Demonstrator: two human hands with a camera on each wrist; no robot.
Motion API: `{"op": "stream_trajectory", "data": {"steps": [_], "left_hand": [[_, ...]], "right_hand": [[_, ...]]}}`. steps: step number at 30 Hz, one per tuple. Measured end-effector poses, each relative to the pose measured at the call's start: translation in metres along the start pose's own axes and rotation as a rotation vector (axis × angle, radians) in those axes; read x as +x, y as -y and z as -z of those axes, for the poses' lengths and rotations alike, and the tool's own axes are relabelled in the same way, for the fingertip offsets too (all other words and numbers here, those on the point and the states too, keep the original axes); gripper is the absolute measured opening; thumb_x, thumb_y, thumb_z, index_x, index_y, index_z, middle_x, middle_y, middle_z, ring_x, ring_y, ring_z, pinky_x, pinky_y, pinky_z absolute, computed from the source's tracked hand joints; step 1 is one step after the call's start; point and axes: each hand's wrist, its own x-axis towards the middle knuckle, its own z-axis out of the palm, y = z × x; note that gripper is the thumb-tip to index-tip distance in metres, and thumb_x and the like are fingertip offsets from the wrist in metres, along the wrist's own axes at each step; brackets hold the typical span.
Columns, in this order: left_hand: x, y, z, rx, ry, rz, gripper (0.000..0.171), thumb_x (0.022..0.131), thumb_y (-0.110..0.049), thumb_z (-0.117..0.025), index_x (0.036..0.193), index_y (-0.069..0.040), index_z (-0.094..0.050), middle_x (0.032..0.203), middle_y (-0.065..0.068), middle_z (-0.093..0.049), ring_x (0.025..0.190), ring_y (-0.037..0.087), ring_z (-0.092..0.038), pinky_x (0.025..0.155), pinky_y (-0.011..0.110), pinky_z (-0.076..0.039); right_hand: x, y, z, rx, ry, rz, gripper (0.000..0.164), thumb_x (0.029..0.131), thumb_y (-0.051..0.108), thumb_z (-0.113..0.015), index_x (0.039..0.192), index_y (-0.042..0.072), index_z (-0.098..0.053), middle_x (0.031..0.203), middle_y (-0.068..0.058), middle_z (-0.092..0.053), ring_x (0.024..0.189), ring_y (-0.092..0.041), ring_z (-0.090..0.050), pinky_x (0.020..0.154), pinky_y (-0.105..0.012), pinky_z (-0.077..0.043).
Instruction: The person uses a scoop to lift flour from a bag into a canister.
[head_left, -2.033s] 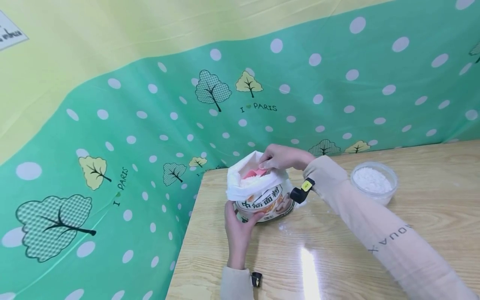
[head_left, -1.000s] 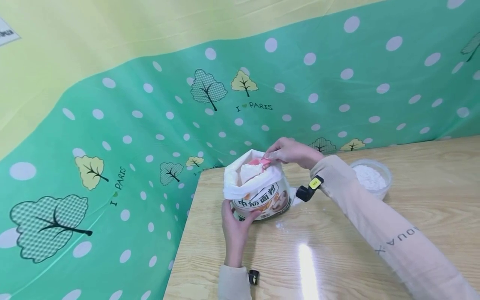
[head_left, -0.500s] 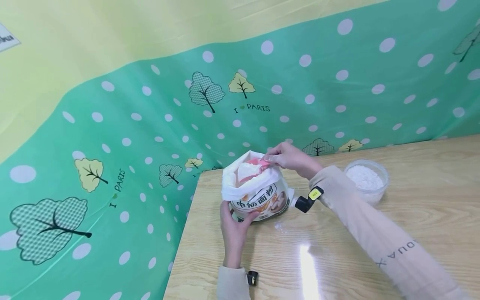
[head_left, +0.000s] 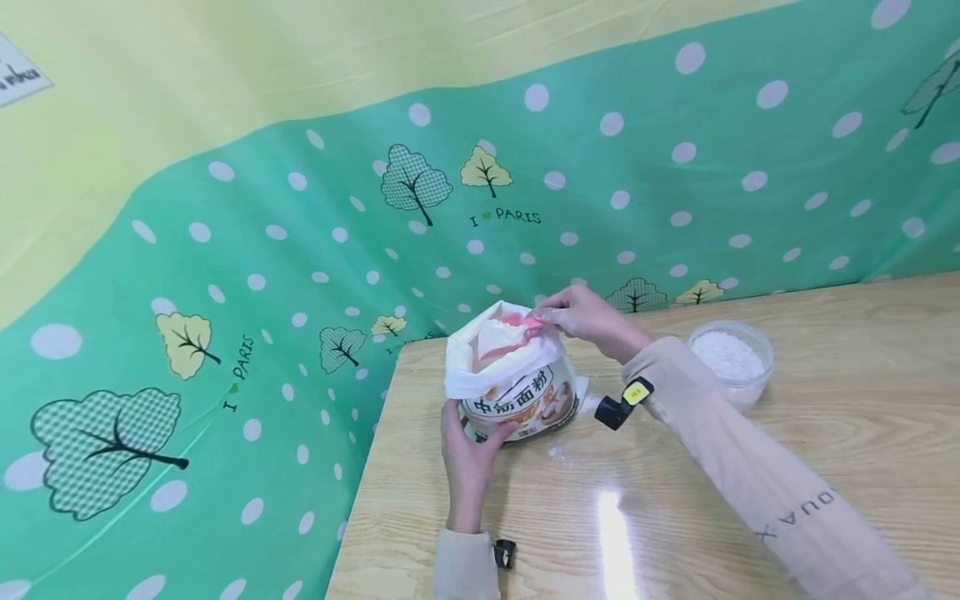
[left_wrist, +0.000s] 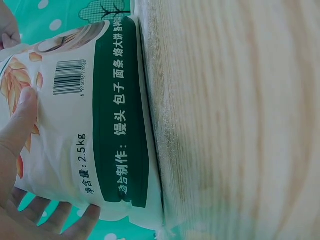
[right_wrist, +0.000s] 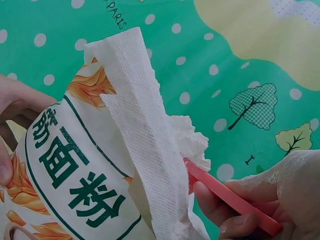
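Note:
A white flour bag (head_left: 517, 404) with Chinese print stands on the table, its top rolled down and its mouth gaping. My left hand (head_left: 468, 458) grips the bag's lower left side, thumb across the printed front and fingers round the side. At the mouth, my right hand (head_left: 588, 318) holds a pink scoop by its handle (right_wrist: 235, 197). A heap of flour (right_wrist: 189, 137) lies on the scoop and rises above the bag's rim in the right wrist view. The rim hides part of the scoop. Flour dusts my right thumb.
A clear round tub (head_left: 750, 387) of white flour stands right of the bag, behind my right forearm. Spilled flour (head_left: 558, 452) marks the wooden table (head_left: 675, 517). A green and yellow cloth (head_left: 315, 233) hangs behind and to the left.
My right hand has drawn the scoop up and slightly right from inside the bag, and a flour heap now shows on it. In the last half second little has moved. The left hand keeps its hold.

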Motion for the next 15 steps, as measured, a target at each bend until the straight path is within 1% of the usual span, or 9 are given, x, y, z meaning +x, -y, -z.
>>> {"op": "stream_trajectory", "data": {"steps": [2, 3, 7, 10, 12, 15], "left_hand": [[0.0, 0.0, 0.0, 0.001, 0.0, -0.004, 0.086, 0.067, -0.046, -0.088, 0.139, -0.024, -0.045, 0.137, -0.006, -0.051, 0.132, 0.017, -0.046, 0.115, 0.044, -0.041], [0.0, 0.001, -0.001, 0.002, -0.001, -0.005, 0.087, 0.067, -0.046, -0.088, 0.139, -0.024, -0.044, 0.137, -0.006, -0.051, 0.132, 0.017, -0.046, 0.115, 0.044, -0.041], [0.0, 0.001, -0.001, 0.006, -0.003, -0.01, 0.088, 0.067, -0.046, -0.088, 0.14, -0.024, -0.044, 0.138, -0.006, -0.05, 0.133, 0.017, -0.045, 0.115, 0.045, -0.041], [0.0, 0.001, -0.001, 0.007, -0.006, -0.012, 0.087, 0.067, -0.045, -0.088, 0.139, -0.024, -0.045, 0.138, -0.006, -0.051, 0.133, 0.017, -0.046, 0.115, 0.045, -0.041], [0.0, 0.0, 0.0, 0.005, -0.008, -0.015, 0.087, 0.067, -0.045, -0.088, 0.139, -0.023, -0.045, 0.137, -0.005, -0.051, 0.132, 0.017, -0.046, 0.115, 0.045, -0.042], [0.0, -0.001, 0.0, 0.001, -0.011, -0.029, 0.086, 0.067, -0.042, -0.089, 0.138, -0.022, -0.046, 0.135, -0.003, -0.053, 0.131, 0.019, -0.047, 0.114, 0.044, -0.043]], "right_hand": [[-0.001, 0.0, 0.002, -0.002, -0.004, 0.0, 0.03, 0.103, 0.017, -0.054, 0.126, 0.002, -0.066, 0.061, 0.002, -0.038, 0.055, -0.011, -0.034, 0.05, -0.021, -0.03], [-0.002, -0.001, 0.003, -0.002, -0.006, 0.003, 0.031, 0.102, 0.017, -0.054, 0.126, 0.002, -0.066, 0.062, 0.002, -0.038, 0.054, -0.011, -0.033, 0.049, -0.021, -0.03], [-0.006, 0.0, 0.006, -0.008, -0.014, 0.0, 0.033, 0.102, 0.019, -0.055, 0.129, 0.004, -0.064, 0.081, -0.005, -0.043, 0.055, -0.011, -0.034, 0.052, -0.023, -0.032], [-0.01, 0.001, 0.009, -0.006, -0.009, 0.0, 0.034, 0.102, 0.022, -0.055, 0.13, 0.004, -0.064, 0.09, -0.008, -0.042, 0.056, -0.011, -0.035, 0.056, -0.024, -0.033], [-0.012, 0.001, 0.012, 0.0, -0.008, 0.004, 0.034, 0.103, 0.022, -0.054, 0.129, 0.003, -0.064, 0.09, -0.008, -0.043, 0.057, -0.012, -0.035, 0.056, -0.024, -0.034], [-0.014, 0.002, 0.016, 0.018, -0.001, 0.015, 0.033, 0.104, 0.019, -0.052, 0.128, 0.0, -0.064, 0.079, -0.004, -0.043, 0.057, -0.012, -0.034, 0.057, -0.025, -0.035]]}}
